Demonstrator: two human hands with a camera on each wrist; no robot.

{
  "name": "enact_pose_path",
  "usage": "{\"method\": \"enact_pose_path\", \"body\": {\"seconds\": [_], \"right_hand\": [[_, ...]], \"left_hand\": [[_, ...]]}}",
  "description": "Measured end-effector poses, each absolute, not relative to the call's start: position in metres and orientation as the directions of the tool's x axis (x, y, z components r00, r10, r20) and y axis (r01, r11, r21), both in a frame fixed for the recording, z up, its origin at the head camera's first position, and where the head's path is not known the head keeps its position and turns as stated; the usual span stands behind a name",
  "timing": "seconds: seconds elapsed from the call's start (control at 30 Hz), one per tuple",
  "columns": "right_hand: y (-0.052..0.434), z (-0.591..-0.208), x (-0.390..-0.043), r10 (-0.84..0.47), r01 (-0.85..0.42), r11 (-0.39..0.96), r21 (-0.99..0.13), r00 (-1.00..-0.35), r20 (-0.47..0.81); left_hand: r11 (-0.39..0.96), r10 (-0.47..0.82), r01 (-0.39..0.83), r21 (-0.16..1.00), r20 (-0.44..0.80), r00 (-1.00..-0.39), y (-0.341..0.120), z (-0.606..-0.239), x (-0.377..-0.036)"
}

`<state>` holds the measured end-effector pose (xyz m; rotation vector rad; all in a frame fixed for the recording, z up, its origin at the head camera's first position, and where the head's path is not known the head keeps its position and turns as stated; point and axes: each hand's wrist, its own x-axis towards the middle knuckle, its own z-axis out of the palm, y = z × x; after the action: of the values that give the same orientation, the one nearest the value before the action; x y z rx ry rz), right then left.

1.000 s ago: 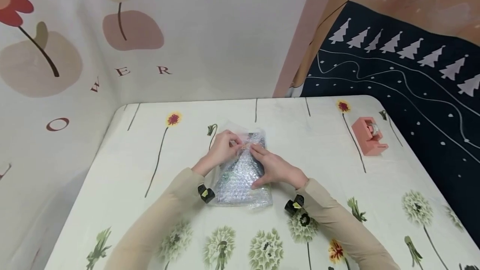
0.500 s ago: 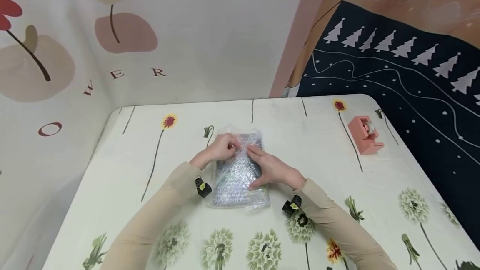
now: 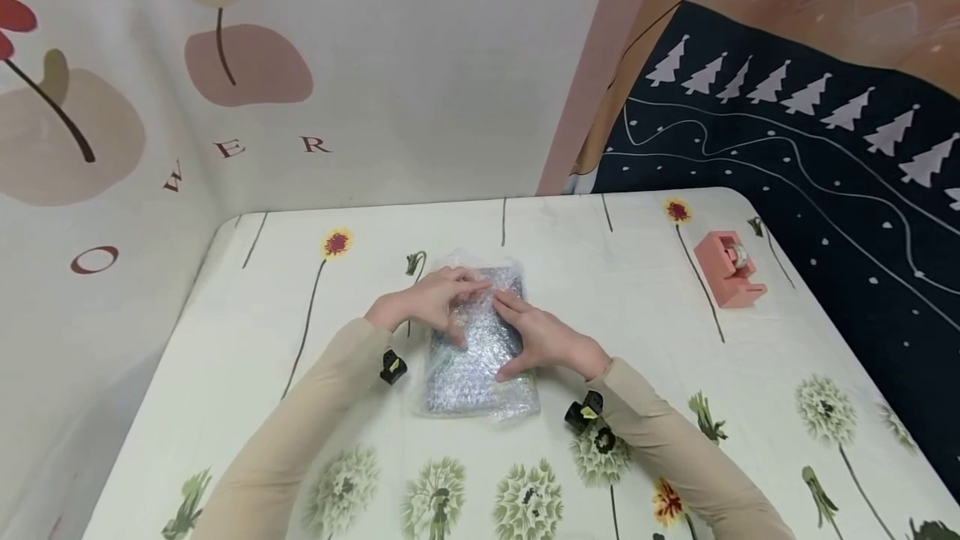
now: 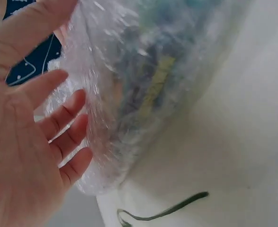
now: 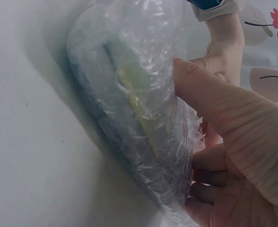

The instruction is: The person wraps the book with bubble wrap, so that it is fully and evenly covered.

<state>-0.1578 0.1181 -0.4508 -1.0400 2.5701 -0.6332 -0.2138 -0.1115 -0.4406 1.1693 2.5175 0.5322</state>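
Observation:
A flat rectangular item in clear bubble wrap (image 3: pixel 465 382) lies on the table between both hands. Its contents are blurred by the wrap, though bluish and yellow patches show through in the wrist views. My left hand (image 3: pixel 435 300) is spread over the upper left of the bundle, thumb apart from the fingers; in the left wrist view the fingers (image 4: pixel 70 139) are relaxed beside the wrap, holding nothing. On the other side, my right hand (image 3: pixel 551 342) rests on the bundle with extended fingers and thumb (image 5: pixel 195 82) touching the plastic.
A pink tape dispenser (image 3: pixel 729 269) with a roll in it stands at the table's far right. The table (image 3: pixel 600 273) has a flower-printed white cover. Printed cloth (image 3: pixel 420 65) hangs behind, and a dark tree-patterned cloth (image 3: pixel 795 157) hangs at the right.
My left hand has gone from pinching near the wrap's top middle to spread fingers, shifting slightly left. My right hand has stayed on the bundle. The camera view has shifted a little.

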Motion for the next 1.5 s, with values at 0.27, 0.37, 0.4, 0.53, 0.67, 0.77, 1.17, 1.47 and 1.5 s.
{"method": "enact_pose_path", "body": {"seconds": [0.27, 0.37, 0.4, 0.53, 0.67, 0.77, 1.17, 1.47, 1.5], "right_hand": [[0.118, -0.451, -0.158, -0.717, -0.586, 0.635, -0.503, -0.689, -0.102], [0.117, -0.45, -0.158, -0.713, -0.581, 0.638, -0.505, -0.693, -0.103], [0.117, -0.45, -0.158, -0.712, -0.58, 0.639, -0.506, -0.695, -0.103], [0.118, -0.451, -0.158, -0.71, -0.579, 0.639, -0.507, -0.697, -0.1], [0.119, -0.452, -0.157, -0.714, -0.584, 0.63, -0.512, -0.694, -0.087], [0.12, -0.452, -0.156, -0.717, -0.589, 0.624, -0.514, -0.693, -0.078], [0.119, -0.451, -0.158, -0.732, -0.605, 0.611, -0.511, -0.678, -0.072], [0.119, -0.449, -0.155, -0.726, -0.602, 0.616, -0.508, -0.684, -0.069], [0.12, -0.448, -0.154, -0.726, -0.603, 0.615, -0.508, -0.684, -0.067]], "left_hand": [[0.637, 0.752, 0.687, 0.349, -0.083, -0.654, -0.108, -0.444, -0.213], [0.644, 0.747, 0.701, 0.305, -0.054, -0.663, -0.109, -0.446, -0.214], [0.644, 0.748, 0.708, 0.289, -0.045, -0.662, -0.109, -0.447, -0.215], [0.634, 0.762, 0.731, 0.252, -0.044, -0.646, -0.107, -0.447, -0.218], [0.614, 0.779, 0.74, 0.273, -0.059, -0.625, -0.105, -0.446, -0.22], [0.616, 0.778, 0.736, 0.281, -0.076, -0.623, -0.104, -0.445, -0.221], [0.613, 0.789, 0.754, 0.234, -0.128, -0.601, -0.1, -0.442, -0.223], [0.632, 0.775, 0.755, 0.175, -0.164, -0.611, -0.095, -0.438, -0.225], [0.637, 0.77, 0.751, 0.174, -0.172, -0.614, -0.095, -0.438, -0.225]]}}
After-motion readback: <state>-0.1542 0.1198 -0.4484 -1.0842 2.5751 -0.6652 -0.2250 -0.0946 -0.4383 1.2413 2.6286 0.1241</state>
